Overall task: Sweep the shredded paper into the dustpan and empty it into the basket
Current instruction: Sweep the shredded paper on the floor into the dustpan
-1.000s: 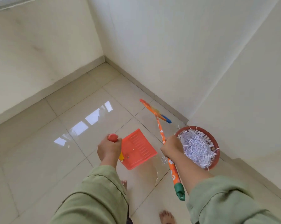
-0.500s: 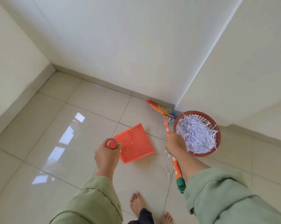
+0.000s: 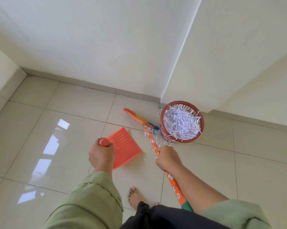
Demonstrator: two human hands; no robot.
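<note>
We could not see the dustpan's handle below its round orange cap, since the left hand (image 3: 101,157) was wrapped around it and covered it. The right hand (image 3: 168,160) hid a stretch of the broom (image 3: 151,141) stick where it gripped it, and the stick's green end ran under the right forearm and dark clothing at the bottom edge. Whether the dustpan (image 3: 124,147) rested on the floor (image 3: 65,103) or hung just above it, we could not tell. The broom head lay just beside the basket (image 3: 182,121), on its wall-corner side, and its bristles were blurred into orange, yellow and blue.

The shredded paper (image 3: 180,121) was white and thin, piled high inside the round reddish basket, with strips hanging over the rim. A few loose strips (image 3: 156,144) lay on the floor between the basket and the dustpan, close to the broom stick. The dustpan, ribbed and orange, looked bare inside and sat further from the basket than those strips. A bare foot (image 3: 136,198) stood well apart from the basket.
</note>
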